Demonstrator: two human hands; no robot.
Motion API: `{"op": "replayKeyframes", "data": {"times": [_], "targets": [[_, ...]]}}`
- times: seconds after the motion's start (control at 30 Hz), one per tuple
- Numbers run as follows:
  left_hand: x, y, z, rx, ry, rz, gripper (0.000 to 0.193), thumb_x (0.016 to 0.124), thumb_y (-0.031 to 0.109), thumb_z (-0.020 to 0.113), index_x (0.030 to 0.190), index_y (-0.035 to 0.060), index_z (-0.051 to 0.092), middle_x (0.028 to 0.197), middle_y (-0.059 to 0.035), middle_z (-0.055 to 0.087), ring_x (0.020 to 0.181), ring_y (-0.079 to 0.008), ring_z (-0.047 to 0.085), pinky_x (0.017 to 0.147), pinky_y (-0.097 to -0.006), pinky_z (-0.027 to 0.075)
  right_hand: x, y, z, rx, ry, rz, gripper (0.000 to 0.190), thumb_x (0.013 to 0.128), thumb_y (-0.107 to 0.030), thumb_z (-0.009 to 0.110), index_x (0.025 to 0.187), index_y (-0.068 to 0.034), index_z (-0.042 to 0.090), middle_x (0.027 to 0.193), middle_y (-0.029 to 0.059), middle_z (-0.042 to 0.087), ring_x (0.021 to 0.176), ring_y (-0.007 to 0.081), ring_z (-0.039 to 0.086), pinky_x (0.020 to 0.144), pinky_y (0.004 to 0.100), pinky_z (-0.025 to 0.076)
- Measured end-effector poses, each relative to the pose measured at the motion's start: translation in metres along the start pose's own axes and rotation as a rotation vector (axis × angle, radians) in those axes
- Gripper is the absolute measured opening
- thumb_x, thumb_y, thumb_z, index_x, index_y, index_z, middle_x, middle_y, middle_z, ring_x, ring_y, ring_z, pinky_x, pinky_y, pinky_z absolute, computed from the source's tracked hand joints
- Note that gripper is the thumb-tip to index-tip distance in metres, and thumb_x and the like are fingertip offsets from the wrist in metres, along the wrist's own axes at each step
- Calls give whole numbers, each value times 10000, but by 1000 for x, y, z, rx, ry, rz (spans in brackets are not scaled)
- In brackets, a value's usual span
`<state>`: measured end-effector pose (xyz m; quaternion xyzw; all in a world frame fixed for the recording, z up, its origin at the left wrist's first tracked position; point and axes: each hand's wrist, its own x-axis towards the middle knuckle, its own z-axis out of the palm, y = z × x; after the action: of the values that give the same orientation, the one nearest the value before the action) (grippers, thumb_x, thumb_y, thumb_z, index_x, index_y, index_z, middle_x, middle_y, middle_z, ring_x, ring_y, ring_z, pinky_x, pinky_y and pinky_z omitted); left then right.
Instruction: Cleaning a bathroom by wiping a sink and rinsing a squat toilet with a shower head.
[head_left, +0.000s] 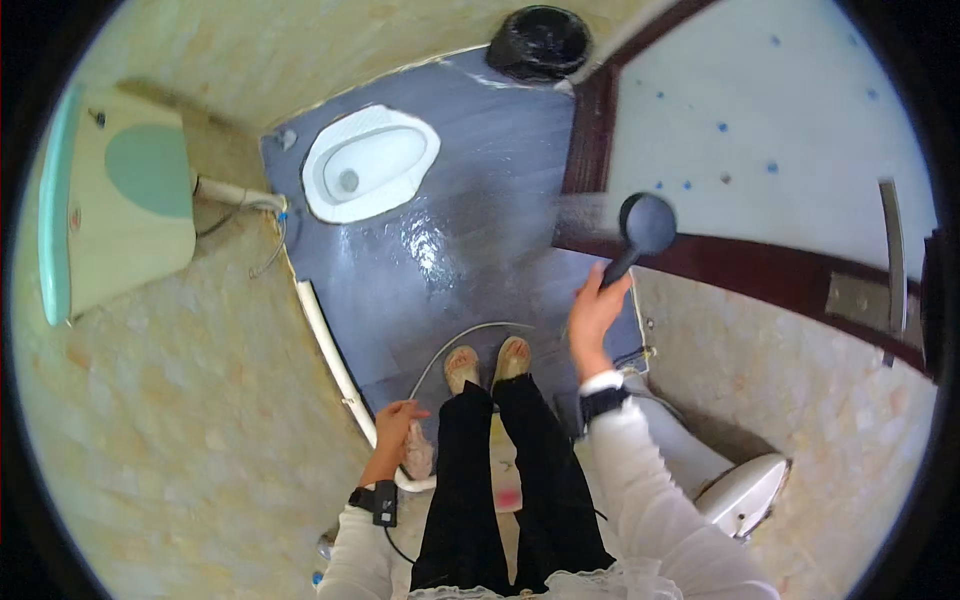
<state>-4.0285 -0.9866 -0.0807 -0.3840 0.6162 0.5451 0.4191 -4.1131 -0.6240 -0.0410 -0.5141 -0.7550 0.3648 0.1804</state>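
Note:
My right hand (598, 315) is closed around the handle of a dark handheld shower head (649, 223), raised in front of the door frame; a faint spray spreads leftward from its head. Low on the left, my left hand (397, 427) is beside a thin hose (450, 346) that curves over the floor past my feet; whether its fingers grip the hose is not clear. A crumpled pinkish thing (419, 453) lies just under that hand. Ahead on the wet grey floor (480, 225) is a white squat toilet (371, 163).
A black bin (540, 43) stands in the far corner. On the left wall hangs a cistern (131, 210), with a white pipe (330, 352) along the floor edge. A door (750, 127) with a metal handle and a white pedestal basin (742, 491) are at right.

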Motion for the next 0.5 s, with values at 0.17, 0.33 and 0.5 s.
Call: {"op": "replayKeyframes", "data": {"times": [0.17,0.33,0.5], "targets": [[-24,-13,-15,-246,13,-185,222,869,179,547,976,-2,618,840,-147,683,543,-147,565,477,-282,460,117,-22,93,246,-58,73,224,875,-170,558,920,18,443,684,162,529,521,275,532,478,396,424],[-43,-73,-21,75,77,-45,298,854,268,563,953,-3,639,837,-170,677,621,-233,624,589,-321,512,133,-78,148,701,-202,493,143,869,-134,537,886,-24,446,615,70,455,456,178,449,396,347,400],[-84,-47,37,1004,240,0,523,758,487,633,981,15,659,869,-234,650,802,-364,633,696,-453,507,184,-85,166,797,-47,524,110,872,-138,508,861,-35,471,637,92,503,480,206,461,472,372,441]]}}
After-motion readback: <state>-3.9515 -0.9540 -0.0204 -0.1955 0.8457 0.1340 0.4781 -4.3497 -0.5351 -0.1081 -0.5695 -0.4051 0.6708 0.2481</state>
